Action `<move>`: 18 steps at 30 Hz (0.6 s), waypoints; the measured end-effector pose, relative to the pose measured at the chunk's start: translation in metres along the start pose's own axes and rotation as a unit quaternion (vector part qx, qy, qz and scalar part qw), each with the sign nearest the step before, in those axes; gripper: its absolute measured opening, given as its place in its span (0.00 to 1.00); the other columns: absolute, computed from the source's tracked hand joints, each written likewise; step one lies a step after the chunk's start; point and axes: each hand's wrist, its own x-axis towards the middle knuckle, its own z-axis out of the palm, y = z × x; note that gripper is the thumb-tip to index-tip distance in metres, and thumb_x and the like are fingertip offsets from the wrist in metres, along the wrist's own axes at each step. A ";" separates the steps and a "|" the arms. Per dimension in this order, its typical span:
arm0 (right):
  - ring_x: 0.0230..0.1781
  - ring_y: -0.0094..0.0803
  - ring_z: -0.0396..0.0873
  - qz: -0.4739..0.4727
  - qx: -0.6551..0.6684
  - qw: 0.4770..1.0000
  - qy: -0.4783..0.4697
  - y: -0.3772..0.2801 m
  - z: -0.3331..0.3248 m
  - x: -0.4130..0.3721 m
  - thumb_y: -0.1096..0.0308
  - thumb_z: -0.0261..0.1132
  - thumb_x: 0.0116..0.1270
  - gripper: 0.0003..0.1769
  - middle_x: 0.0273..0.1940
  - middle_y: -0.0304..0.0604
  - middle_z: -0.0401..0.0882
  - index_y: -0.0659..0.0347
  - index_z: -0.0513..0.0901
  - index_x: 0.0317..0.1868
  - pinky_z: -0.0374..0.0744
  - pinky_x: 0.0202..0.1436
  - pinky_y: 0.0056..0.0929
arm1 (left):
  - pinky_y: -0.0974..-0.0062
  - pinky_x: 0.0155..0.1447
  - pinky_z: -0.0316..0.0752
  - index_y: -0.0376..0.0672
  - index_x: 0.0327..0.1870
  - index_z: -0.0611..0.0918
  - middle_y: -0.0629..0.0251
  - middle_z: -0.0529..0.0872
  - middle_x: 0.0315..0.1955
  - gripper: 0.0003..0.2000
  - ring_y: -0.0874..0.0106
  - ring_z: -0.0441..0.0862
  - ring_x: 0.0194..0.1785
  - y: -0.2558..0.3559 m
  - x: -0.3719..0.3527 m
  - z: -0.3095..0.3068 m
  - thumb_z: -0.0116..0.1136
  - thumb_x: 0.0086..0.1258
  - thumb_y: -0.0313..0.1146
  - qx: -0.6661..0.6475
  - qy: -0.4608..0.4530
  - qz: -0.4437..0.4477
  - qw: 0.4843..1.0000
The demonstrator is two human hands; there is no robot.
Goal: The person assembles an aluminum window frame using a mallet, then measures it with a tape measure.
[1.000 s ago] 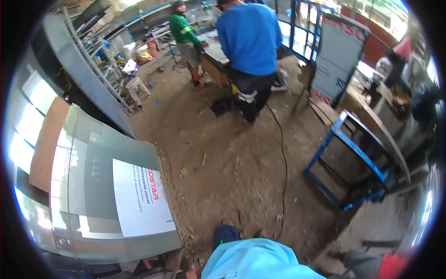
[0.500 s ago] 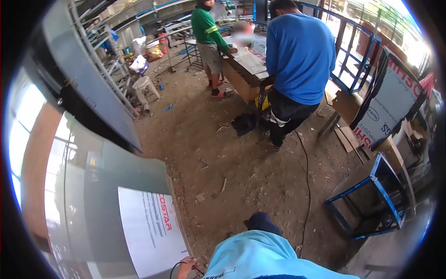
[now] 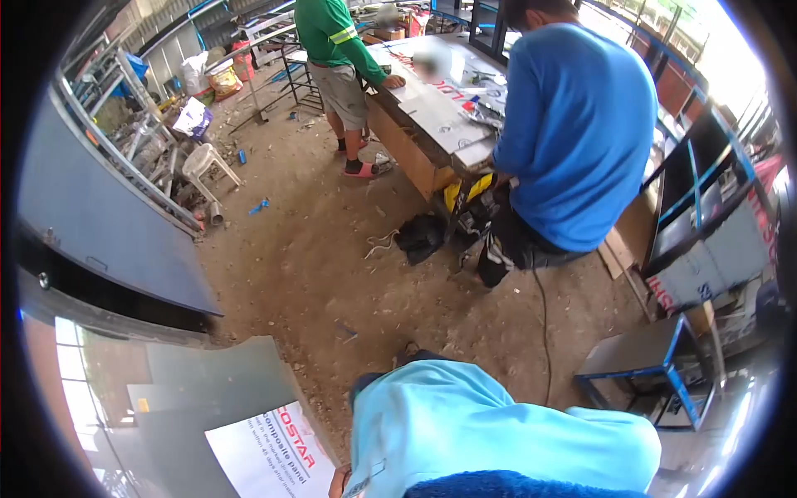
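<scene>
At the bottom edge, a small part of my left hand (image 3: 339,480) shows beside my light blue sleeve. Its fingers are mostly hidden. Right next to it lies a white printed sheet (image 3: 270,456) with red "COSTAR" lettering and the words "composite panel". The sheet rests on a large glossy grey panel (image 3: 220,373) that reflects the windows. My right hand is out of the frame. The light blue shirt (image 3: 490,415) on my body fills the bottom middle.
A person in blue (image 3: 573,141) leans at a worktable (image 3: 415,162) covered with sheets; a person in green (image 3: 336,50) stands at its far side. A cable (image 3: 545,324) runs along the dirt floor. A blue-edged frame (image 3: 664,373) stands right, a grey door (image 3: 100,199) left.
My view has shifted forward, bringing the worktable and both people closer. My left hand is now mostly hidden, and the dark cord seen at it before no longer shows.
</scene>
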 end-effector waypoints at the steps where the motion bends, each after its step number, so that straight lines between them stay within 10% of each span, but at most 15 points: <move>1: 0.35 0.50 0.82 -0.025 -0.006 1.000 0.004 -0.028 -0.012 0.016 0.52 0.60 0.61 0.21 0.34 0.55 0.83 0.65 0.83 0.35 0.79 0.39 0.45 | 0.76 0.31 0.76 0.39 0.41 0.83 0.66 0.85 0.25 0.08 0.75 0.82 0.28 0.018 0.014 0.004 0.57 0.65 0.31 -0.002 0.013 -0.002 1.000; 9: 0.34 0.50 0.82 -0.410 -0.032 0.906 0.097 -0.348 -0.112 0.223 0.52 0.60 0.61 0.21 0.34 0.55 0.83 0.65 0.82 0.36 0.79 0.39 0.45 | 0.76 0.31 0.76 0.38 0.40 0.83 0.66 0.84 0.24 0.08 0.75 0.81 0.28 0.167 0.166 0.016 0.56 0.65 0.30 -0.025 0.108 -0.017 0.994; 11: 0.29 0.32 0.81 -0.243 0.055 0.968 -0.017 -0.490 -0.148 0.215 0.57 0.62 0.63 0.17 0.31 0.44 0.83 0.63 0.82 0.42 0.78 0.32 0.32 | 0.76 0.30 0.76 0.38 0.40 0.83 0.66 0.84 0.24 0.08 0.75 0.81 0.28 0.206 0.218 0.002 0.56 0.65 0.29 -0.013 0.119 0.005 0.993; 13: 0.29 0.27 0.80 -0.276 0.177 0.944 -0.046 -0.591 -0.160 0.217 0.60 0.63 0.64 0.15 0.31 0.41 0.83 0.63 0.82 0.44 0.78 0.32 0.29 | 0.77 0.30 0.76 0.38 0.40 0.83 0.66 0.84 0.24 0.07 0.76 0.81 0.27 0.253 0.287 -0.016 0.56 0.65 0.29 0.023 0.123 0.065 0.990; 16: 0.33 0.28 0.81 -0.290 0.193 0.937 -0.021 -0.674 -0.150 0.255 0.59 0.63 0.64 0.17 0.34 0.43 0.84 0.64 0.82 0.47 0.81 0.36 0.29 | 0.77 0.30 0.75 0.38 0.40 0.83 0.66 0.84 0.24 0.07 0.76 0.81 0.27 0.332 0.430 -0.059 0.56 0.65 0.29 0.178 0.136 0.294 0.929; 18: 0.35 0.36 0.83 -0.272 0.182 0.945 -0.024 -0.705 -0.138 0.279 0.62 0.62 0.64 0.16 0.37 0.48 0.84 0.65 0.82 0.46 0.81 0.39 0.32 | 0.78 0.27 0.74 0.36 0.37 0.82 0.67 0.80 0.20 0.06 0.77 0.77 0.23 0.485 0.433 -0.051 0.53 0.67 0.27 -0.014 0.090 0.214 0.973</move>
